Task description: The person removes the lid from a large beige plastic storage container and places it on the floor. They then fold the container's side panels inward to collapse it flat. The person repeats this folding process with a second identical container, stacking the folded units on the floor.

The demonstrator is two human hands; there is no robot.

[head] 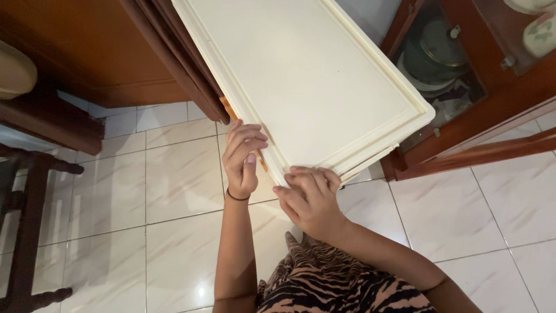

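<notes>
Hands at door's lower edge

Door (307, 81), cream and panelled, stands above both hands. I see my left hand (243, 159) curled around its side edge, and my right hand (310, 200) pinching its lower corner. Brown curtain (174, 52) hangs beyond the left hand.

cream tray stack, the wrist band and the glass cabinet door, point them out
cream tray stack (313, 81), head view, flat face of the top tray
wrist band (237, 198), head view, dark loop on the left wrist
glass cabinet door (446, 64), head view, pane over stacked dishes
</notes>
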